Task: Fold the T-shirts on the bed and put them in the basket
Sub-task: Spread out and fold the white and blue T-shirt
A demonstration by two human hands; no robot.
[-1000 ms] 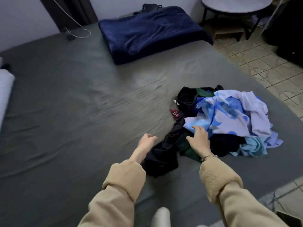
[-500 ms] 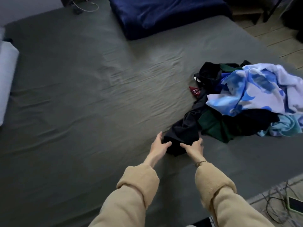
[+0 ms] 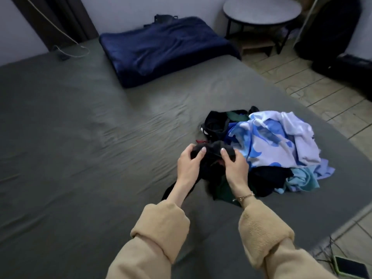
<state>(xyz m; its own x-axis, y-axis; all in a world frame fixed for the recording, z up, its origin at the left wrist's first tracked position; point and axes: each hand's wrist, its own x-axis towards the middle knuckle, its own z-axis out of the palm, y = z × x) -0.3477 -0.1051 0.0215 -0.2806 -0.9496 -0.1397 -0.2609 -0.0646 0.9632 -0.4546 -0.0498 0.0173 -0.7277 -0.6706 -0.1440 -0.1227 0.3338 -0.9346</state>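
While both hands lift it above the grey-green bed sheet [image 3: 80, 158], the black crumpled T-shirt [image 3: 209, 156] hangs between them, its lower part trailing down to the sheet near the wrists. The left hand [image 3: 189, 164] grips the bunched cloth with fingers curled round its upper edge, and the right hand [image 3: 235, 168] pinches the same edge just beside it, a thin gold bracelet [image 3: 244, 196] on its wrist. Beige knit sleeves [image 3: 161, 230] cover both forearms.

Touching the right hand's side lies the heap of unfolded clothes: a blue-and-white patterned T-shirt [image 3: 267, 141] on top, a pale lilac garment [image 3: 300, 135] over its far side, a light teal one [image 3: 302, 180] at the near right, dark green cloth [image 3: 223, 190] beneath the right wrist, and another black garment [image 3: 217, 123] at the far left of the pile. A small red scrap [image 3: 201, 141] peeks out just beyond the left fingers.

Farther off, a navy blue plush folded blanket [image 3: 165, 47] rests at the head of the bed, with a white cable [image 3: 70, 43] looping left of it. A round grey side table [image 3: 261, 11] stands on the tiled floor [image 3: 322, 93]. At the lower right corner a phone with a green edge [image 3: 350, 267] lies among dark wires, partly cut off by the picture's edge.

How many garments make up the heap cannot be told. No basket appears in this view.
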